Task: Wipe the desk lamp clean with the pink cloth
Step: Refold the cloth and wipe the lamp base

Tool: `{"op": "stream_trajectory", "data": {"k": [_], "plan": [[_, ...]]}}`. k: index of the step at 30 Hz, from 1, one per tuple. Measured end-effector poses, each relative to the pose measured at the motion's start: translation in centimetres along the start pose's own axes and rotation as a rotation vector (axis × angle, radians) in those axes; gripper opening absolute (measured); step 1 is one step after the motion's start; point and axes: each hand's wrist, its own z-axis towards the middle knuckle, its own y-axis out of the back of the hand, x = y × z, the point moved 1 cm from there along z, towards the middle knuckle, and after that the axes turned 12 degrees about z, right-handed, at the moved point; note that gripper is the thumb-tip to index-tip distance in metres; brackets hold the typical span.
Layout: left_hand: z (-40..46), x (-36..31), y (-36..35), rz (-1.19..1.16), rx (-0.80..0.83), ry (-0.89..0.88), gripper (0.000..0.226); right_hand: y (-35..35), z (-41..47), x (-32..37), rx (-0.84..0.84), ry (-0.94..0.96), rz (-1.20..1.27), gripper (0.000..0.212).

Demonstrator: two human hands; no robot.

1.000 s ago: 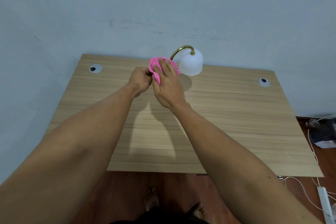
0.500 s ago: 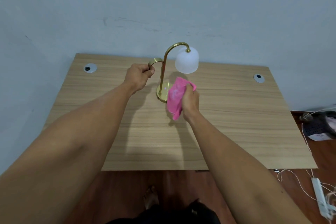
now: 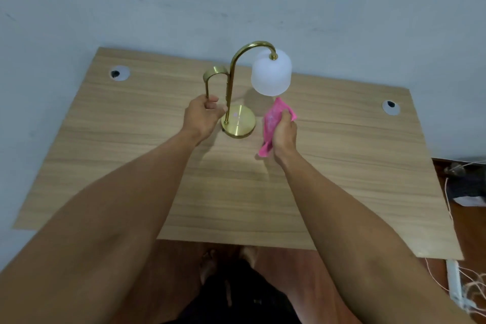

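Wiping looks unfinished: the left hand [image 3: 202,116] grips the brass desk lamp [image 3: 238,119]'s handle while the right hand [image 3: 284,134] clutches the pink cloth [image 3: 273,121] beside its base.

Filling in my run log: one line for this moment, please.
left hand: grips desk lamp handle | right hand: holds pink cloth beside base, under shade

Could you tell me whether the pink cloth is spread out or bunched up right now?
Bunched up: the pink cloth is crumpled in the right hand.
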Motion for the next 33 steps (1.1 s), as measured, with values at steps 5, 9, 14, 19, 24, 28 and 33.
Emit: {"op": "stream_trajectory", "data": {"k": [5, 9, 14, 19, 24, 28, 33], "plan": [[1.0, 0.8, -2.2, -0.038, 0.016, 0.006, 0.046, -2.4, 4.1, -0.3, 0.176, 0.037, -0.078, 0.068], [1.5, 0.6, -3.2, -0.070, -0.041, -0.043, 0.032, -5.5, 5.6, -1.7, 0.369, 0.145, -0.262, 0.037], [1.8, 0.0, -4.0, 0.058, -0.136, -0.158, 0.024, -6.9, 6.5, -5.5, 0.578, 0.330, -0.595, 0.054], [2.0, 0.1, -3.7, 0.160, -0.161, -0.225, 0.030, -5.1, 8.2, -8.6, 0.718, 0.690, -1.143, 0.071], [2.1, 0.3, -3.7, 0.160, -0.139, -0.227, 0.037, -4.0, 7.6, -9.1, 0.740, 0.858, -1.208, 0.066], [2.0, 0.5, -4.0, 0.194, -0.162, -0.256, 0.037, -3.8, 5.8, -10.5, 0.681, 0.873, -1.147, 0.069], [2.2, 0.7, -3.9, 0.280, -0.170, -0.301, 0.040, -4.8, 6.3, -10.7, 0.640, 0.879, -1.191, 0.067]]}}
